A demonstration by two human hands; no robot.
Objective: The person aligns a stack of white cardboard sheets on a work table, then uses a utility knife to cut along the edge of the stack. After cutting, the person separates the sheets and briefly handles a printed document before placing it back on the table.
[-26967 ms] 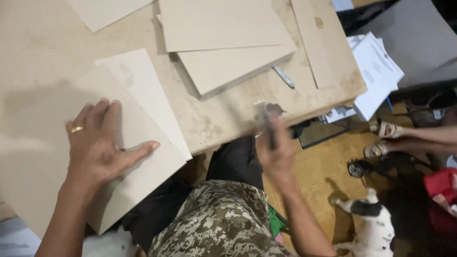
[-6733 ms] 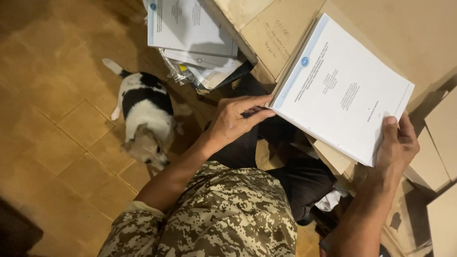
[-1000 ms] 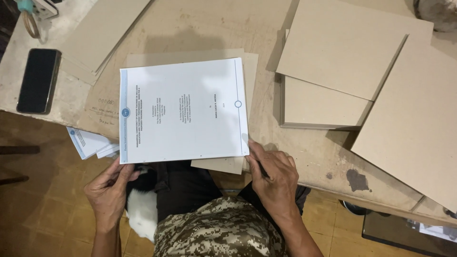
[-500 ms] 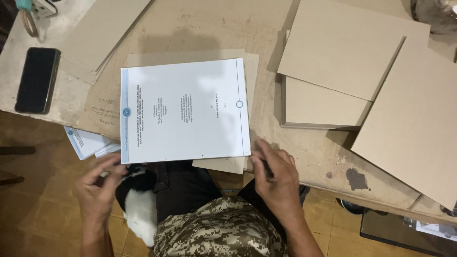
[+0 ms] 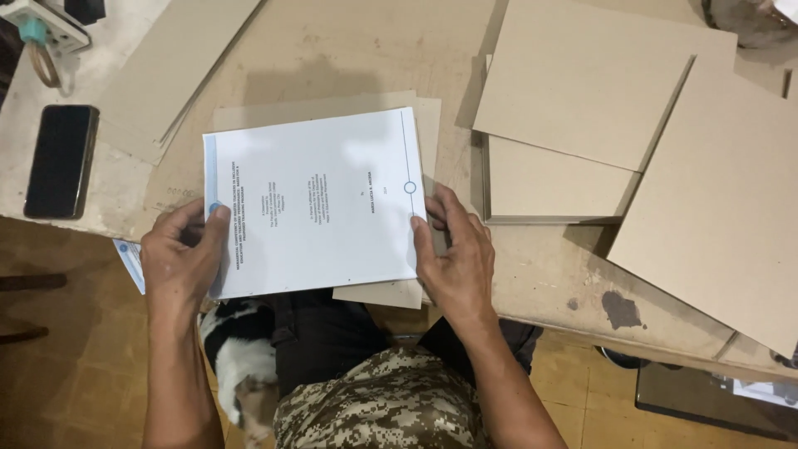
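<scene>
both hands, left hand (image 5: 179,258) and right hand (image 5: 453,258), pinched the white printed paper stack (image 5: 312,204) by its edges, squaring it on the tan cardboard sheet (image 5: 391,293); probably needed edge alignment next.

The paper stack (image 5: 312,204) lies on a cardboard sheet (image 5: 391,293) at the table's (image 5: 540,274) near edge; a phone (image 5: 60,160) lies well to its left; overlapping boards (image 5: 594,83) lie to its right; more boards (image 5: 170,71) lie behind it, leftward.
</scene>
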